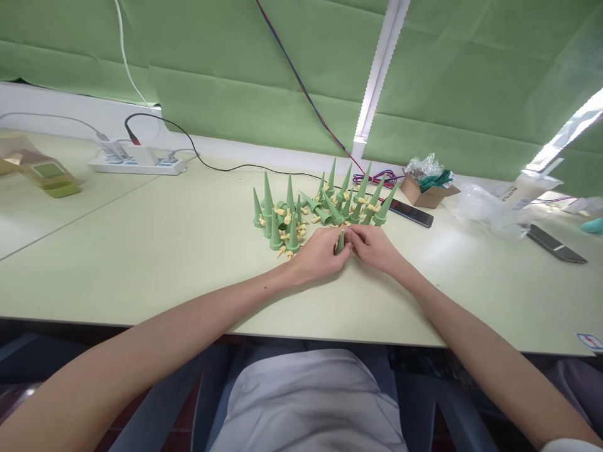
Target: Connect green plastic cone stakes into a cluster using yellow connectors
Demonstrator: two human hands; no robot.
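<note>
My left hand [321,256] is closed around a green plastic watering spike [340,242], whose tapered tip shows between thumb and fingers. Right beside it, the fingers of my right hand [375,248] are pinched together at the spike; anything small between them is hidden. Just beyond my hands stands a cluster of similar green spikes [293,233], several upright and a few lying on their sides. Small yellow valve pieces [287,217] are scattered among them. Behind my right hand, more upright spikes [385,206] spread to the right.
A phone [411,213] lies right of the spikes, near a small cardboard box [426,191] with plastic and green material. Clear plastic bags [492,210] and a dark flat object [556,243] are farther right. A power strip [139,164] sits at the back left of the table [155,263].
</note>
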